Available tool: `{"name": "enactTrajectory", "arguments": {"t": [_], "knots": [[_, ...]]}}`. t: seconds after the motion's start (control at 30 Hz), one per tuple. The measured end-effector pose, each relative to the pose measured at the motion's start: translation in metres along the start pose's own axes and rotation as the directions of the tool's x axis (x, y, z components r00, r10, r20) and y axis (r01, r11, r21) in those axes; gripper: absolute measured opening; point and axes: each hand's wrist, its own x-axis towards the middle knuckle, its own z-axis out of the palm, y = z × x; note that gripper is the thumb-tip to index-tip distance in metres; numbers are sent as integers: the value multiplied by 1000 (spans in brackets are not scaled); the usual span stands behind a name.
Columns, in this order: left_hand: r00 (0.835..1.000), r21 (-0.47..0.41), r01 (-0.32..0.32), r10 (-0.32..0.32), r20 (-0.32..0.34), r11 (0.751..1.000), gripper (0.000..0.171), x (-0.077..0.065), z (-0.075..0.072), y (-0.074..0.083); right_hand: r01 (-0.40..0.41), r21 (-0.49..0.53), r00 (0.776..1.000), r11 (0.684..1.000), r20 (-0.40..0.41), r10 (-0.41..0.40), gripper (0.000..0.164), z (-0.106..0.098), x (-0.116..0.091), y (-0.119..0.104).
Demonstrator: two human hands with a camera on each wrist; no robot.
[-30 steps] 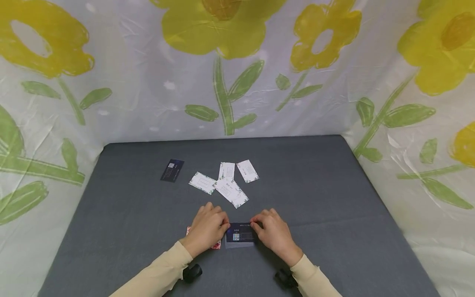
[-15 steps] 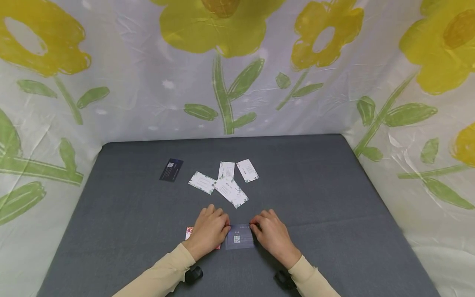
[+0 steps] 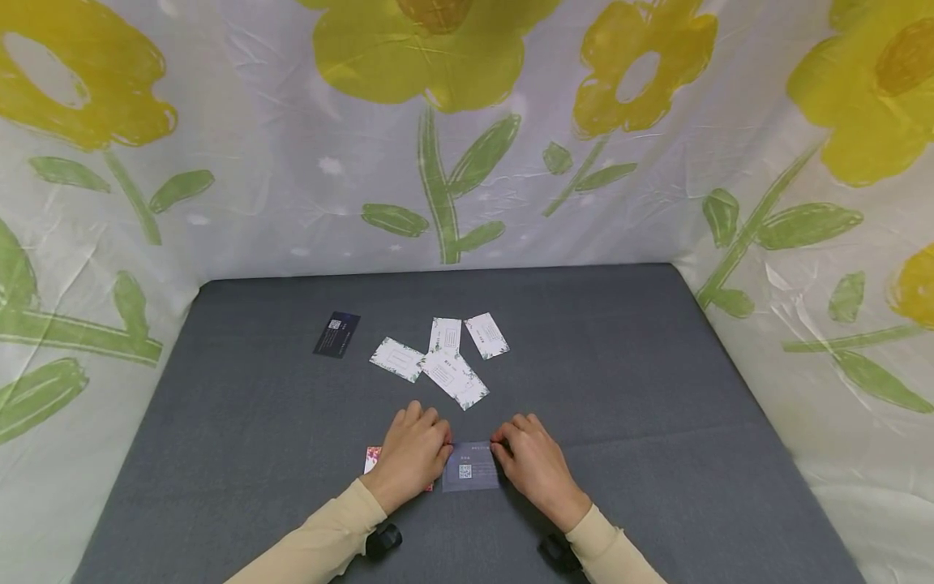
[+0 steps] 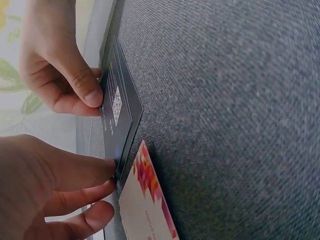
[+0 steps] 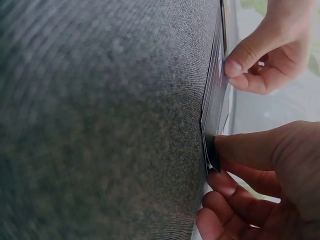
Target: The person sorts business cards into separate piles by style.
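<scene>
Both hands at the held card. At the lower centre of the head view, the held card point(image 3: 470, 469) lay on the grey table point(image 3: 627, 373), its QR code left of its middle. The left hand point(image 3: 410, 450) pinched its upper left end between thumb and fingers; the right hand point(image 3: 540, 466) pinched its upper right end likewise. The left wrist view showed a second dark layer point(image 4: 134, 102) beneath it, projecting along one edge. A red-patterned card point(image 3: 373, 457) lay just left of the held card, partly hidden by the left hand. Near the centre of the head view lay four white cards point(image 3: 456, 380), the lowest overlapping one above it. A dark card point(image 3: 337, 335) lay farther left. A flowered cloth point(image 3: 292, 162) filled the upper frame.
</scene>
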Motion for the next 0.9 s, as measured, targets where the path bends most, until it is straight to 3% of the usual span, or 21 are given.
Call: {"name": "enactTrajectory", "arguments": {"t": [0.27,0.47,0.67,0.8,0.9], "knots": [[999,42,-6,7,-31,999,25,0,-1,2,59,-70,998,996,-14,-60,12,-2,1,-3],[999,62,-10,12,-44,998,28,-1,-2,5,106,-137,990,985,-82,-118,16,3,-3,-4],[996,72,-7,14,-94,997,27,-3,0,6,115,-157,989,981,-76,-128,12,3,-2,-5],[991,46,-6,12,-131,999,26,-5,3,5,123,-164,988,979,-71,-136,14,3,0,-6],[987,-32,16,-21,-158,999,23,-6,-3,0,122,-138,991,983,-35,-128,14,-2,6,-7]]}}
